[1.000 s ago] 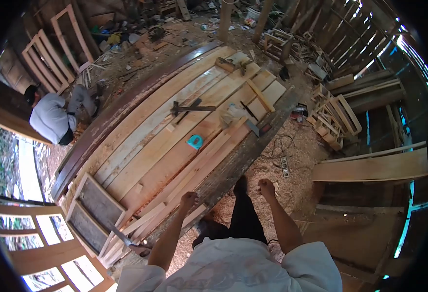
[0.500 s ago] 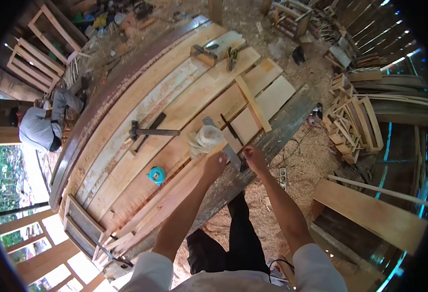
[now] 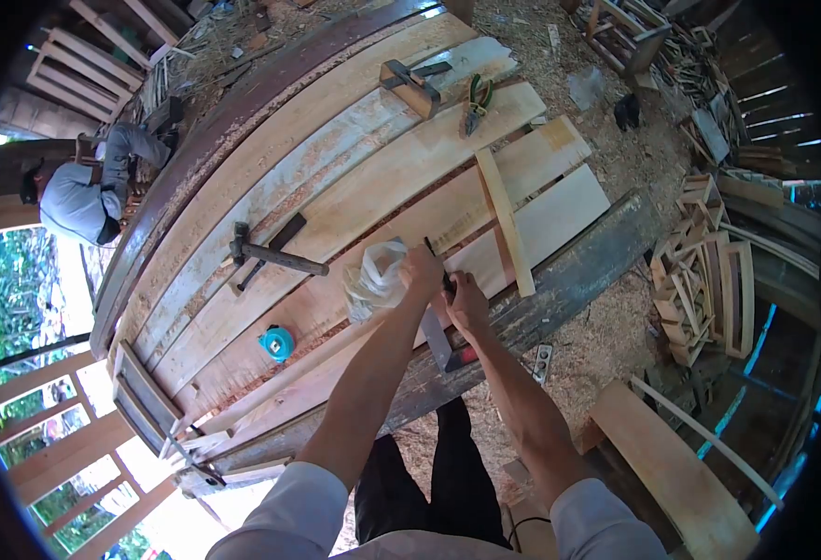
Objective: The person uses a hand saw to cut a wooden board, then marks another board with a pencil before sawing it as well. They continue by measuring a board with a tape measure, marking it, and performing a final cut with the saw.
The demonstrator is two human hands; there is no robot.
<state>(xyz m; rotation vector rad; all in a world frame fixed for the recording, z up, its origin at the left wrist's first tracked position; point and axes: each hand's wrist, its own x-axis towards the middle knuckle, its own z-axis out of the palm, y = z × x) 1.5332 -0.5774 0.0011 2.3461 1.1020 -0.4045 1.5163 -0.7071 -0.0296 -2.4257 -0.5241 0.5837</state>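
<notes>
My left hand (image 3: 421, 273) is closed beside a white plastic bag (image 3: 380, 274), at the dark slim tool lying over the boards. Close on its right, my right hand (image 3: 466, 303) has its fingers wrapped round the same dark tool (image 3: 447, 283). What my left fingers pinch is too small to make out. Just below my hands a flat metal blade (image 3: 436, 338) lies across the near boards. A hammer (image 3: 285, 259) and a turquoise tape measure (image 3: 277, 343) rest on the planks to the left.
Pliers (image 3: 477, 105), a wooden plane (image 3: 410, 89) and a loose batten (image 3: 506, 224) lie on the planks further off. A power strip (image 3: 542, 364) is on the shavings-covered floor. Another person (image 3: 79, 201) crouches at the far left. Wooden frames (image 3: 704, 271) are stacked at right.
Both hands have moved away from the metal blade, up to the dark slim tool, and my right hand has closed on it. The view has shifted.
</notes>
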